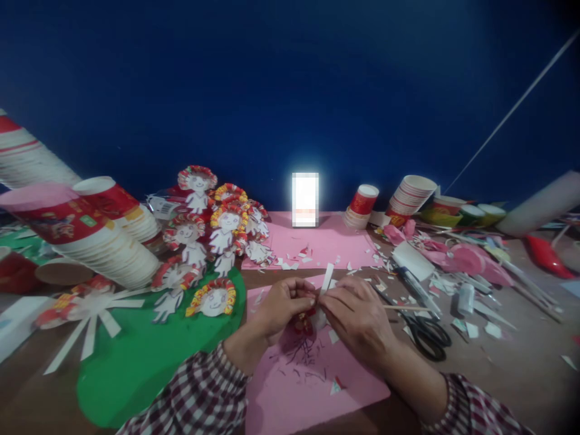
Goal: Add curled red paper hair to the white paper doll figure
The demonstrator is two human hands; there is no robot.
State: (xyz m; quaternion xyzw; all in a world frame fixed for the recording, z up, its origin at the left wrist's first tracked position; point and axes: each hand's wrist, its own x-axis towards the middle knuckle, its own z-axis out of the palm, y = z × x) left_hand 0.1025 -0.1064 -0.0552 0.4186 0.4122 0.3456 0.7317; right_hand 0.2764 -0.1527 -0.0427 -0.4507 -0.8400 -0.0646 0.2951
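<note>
My left hand [280, 304] and my right hand [354, 314] meet over a pink sheet [312, 377] near the table's front. Both pinch a small cut paper-cup piece [312, 311], red and white, with a white strip [327, 277] sticking up from it. Their fingers are closed round it. Checked sleeves cover both forearms. Black scissors [426, 331] lie just right of my right hand, beside a thin wooden stick [405, 307].
Finished paper-cup dolls [217, 232] stand on a green sheet [149, 356] at the left. Stacks of red and white cups [99, 229] lie far left, more cups [410, 196] at the back right. A lit phone [305, 199] leans against the blue wall. Paper scraps litter the right side.
</note>
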